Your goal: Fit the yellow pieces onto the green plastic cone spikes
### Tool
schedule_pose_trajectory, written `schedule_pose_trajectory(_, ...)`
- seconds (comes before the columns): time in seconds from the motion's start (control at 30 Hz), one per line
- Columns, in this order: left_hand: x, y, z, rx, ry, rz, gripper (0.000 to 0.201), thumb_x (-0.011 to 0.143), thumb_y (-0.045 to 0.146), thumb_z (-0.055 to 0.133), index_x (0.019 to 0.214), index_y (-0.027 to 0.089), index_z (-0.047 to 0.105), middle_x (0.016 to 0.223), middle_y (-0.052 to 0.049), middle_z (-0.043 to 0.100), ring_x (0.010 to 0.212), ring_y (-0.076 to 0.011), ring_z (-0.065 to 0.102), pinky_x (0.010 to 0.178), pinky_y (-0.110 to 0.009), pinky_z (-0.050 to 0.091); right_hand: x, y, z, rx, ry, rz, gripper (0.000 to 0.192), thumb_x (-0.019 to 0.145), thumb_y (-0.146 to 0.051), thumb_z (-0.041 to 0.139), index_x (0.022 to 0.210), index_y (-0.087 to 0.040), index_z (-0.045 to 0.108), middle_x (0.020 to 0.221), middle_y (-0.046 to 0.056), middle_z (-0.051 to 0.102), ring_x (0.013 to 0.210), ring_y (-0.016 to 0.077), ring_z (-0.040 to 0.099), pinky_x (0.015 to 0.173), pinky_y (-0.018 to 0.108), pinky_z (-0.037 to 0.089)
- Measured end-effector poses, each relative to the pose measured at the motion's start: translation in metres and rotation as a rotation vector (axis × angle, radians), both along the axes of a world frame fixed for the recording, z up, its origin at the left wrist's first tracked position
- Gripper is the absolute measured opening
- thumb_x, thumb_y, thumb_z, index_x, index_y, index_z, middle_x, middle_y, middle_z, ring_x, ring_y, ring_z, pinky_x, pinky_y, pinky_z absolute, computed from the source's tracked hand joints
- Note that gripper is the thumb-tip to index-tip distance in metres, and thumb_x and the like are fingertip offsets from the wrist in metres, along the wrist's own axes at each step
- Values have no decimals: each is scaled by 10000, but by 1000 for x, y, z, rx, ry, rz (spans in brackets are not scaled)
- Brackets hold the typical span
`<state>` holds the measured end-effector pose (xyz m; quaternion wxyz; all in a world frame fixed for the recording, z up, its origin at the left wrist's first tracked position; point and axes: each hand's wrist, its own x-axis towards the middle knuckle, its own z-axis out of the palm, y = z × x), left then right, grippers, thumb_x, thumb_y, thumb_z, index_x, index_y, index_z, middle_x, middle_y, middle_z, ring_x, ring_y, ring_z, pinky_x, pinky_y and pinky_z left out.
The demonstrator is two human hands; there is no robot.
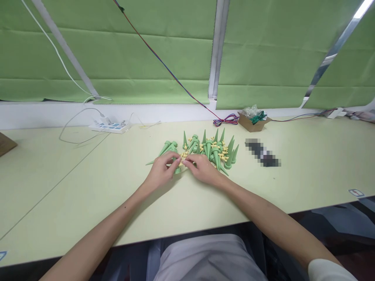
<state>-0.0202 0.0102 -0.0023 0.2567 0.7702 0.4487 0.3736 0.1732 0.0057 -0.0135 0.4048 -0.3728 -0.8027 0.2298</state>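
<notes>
a: where are my hands?

b: both meet at the near edge of the pile of green cones on the counter.

a: grips?

b: left hand and right hand pinch a small yellow piece between them; one green cone lies under the left fingers.

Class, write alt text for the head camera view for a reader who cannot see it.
Two bare hands, left hand and right hand, meet over small yellow parts beside a pile of green cones on a pale table. Behind lie a power strip and a cardboard box.
</notes>
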Motion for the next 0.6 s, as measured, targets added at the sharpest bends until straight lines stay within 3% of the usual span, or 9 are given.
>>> schedule_pose_trajectory(0.1, 1, -1, 3, -1, -8, 14, 334, 948, 492, 539, 922, 190, 680, 957, -67, 672, 749, -183, 634, 543, -246, 484, 0, -1, 2, -3, 8, -17, 379, 1040, -346, 464, 698, -194, 520, 650, -26, 520, 622, 125, 451, 639, 268, 337)
schedule_pose_trajectory(0.23, 1, -1, 5, -2, -20, 29, 317, 942, 483, 549, 911, 191, 670, 954, -63, 673, 731, -175, 622, 529, -245, 479, 1, -3, 4, -23, 60, 8, 250, 1016, -319, 517, 834, -182, 621, 823, 17, 666, 742, 140, 570, 724, 265, 413)
schedule_pose_trajectory(0.43, 2, -3, 5, -22, -27, 13, 325, 947, 482, 539, 918, 185, 668, 956, -68, 676, 716, -168, 617, 513, -235, 473, 0, 0, 0, 35, 31, 53, 181, 993, -254, 540, 869, -179, 648, 885, 44, 696, 802, 163, 606, 764, 285, 439)
schedule_pose_trajectory(0.5, 3, -4, 5, -47, -34, 6, 318, 946, 485, 543, 978, 191, 661, 945, -66, 661, 688, -157, 606, 494, -226, 469, 0, 0, -1, 31, 23, 50, 185, 998, -244, 526, 872, -182, 645, 881, 45, 695, 795, 165, 604, 756, 288, 437)
schedule_pose_trajectory(0.6, 3, -5, 4, -81, -81, 23, 378, 940, 478, 565, 1236, 244, 576, 934, -43, 601, 629, -129, 572, 431, -197, 432, 0, -1, -1, 24, 25, 41, 195, 1003, -246, 520, 860, -184, 636, 853, 38, 686, 771, 161, 595, 741, 285, 429)
